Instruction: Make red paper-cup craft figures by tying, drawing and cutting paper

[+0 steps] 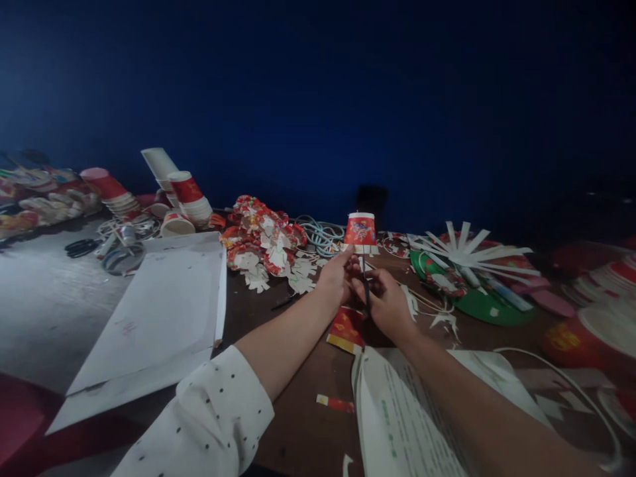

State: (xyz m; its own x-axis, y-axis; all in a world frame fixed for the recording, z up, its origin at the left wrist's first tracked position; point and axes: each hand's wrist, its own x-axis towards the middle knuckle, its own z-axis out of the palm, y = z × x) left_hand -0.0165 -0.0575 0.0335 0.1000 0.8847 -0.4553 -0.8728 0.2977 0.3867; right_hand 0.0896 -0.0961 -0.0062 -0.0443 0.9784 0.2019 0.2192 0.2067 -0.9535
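A red paper cup [360, 229] with a printed pattern is upside down in my left hand [340, 275], its white base facing up. The fingers of that hand are closed at the cup's lower edge. My right hand [385, 298] grips dark-handled scissors [366, 281], whose blades point up at the cup. Below my hands a red and gold piece of paper [346, 329] lies on the brown table. A small red strip [335, 403] is nearer to me.
Left of my arms lies a white flat box [163, 311], with stacked paper cups [189, 192] behind it. Red and white cut scraps [271, 245] are heaped at the centre. A cup cut into white strips [464, 250] rests over a green disc [489, 308]. A printed bag [397, 411] lies in front.
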